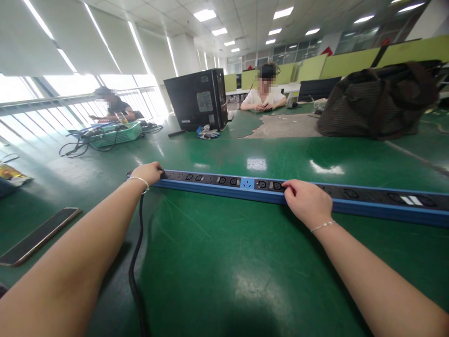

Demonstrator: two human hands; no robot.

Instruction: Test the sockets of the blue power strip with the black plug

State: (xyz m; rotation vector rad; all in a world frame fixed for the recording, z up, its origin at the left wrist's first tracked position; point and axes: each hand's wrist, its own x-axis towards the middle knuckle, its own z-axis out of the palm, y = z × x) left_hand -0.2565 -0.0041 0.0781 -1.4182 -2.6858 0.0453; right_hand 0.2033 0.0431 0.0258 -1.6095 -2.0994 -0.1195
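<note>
A: Main item?
B: Power strip (210, 186), long, blue sides, black top, one blue socket (247, 183). Lies crosswise on the green desk (217, 262), running out of view at right.

A: Left hand (149, 173)?
B: Curled over the strip's left end, fingertips at a small black piece. Whether it grips, I cannot tell. Power strip extends rightward from it.

A: Right hand (310, 201)?
B: Curled narrow, holding the power strip, fingertips beside a socket to the right of the blue one. Strip passes beneath it and shows on both sides.

A: Nearby?
B: Black cord (135, 271), hanging down past the left wrist. Phone (38, 238), flat, left of the left forearm.

A: Farther back?
B: Green basket (121, 135); black computer case (199, 100), gloves (208, 133) just before it; dark bag (368, 105) at right.
</note>
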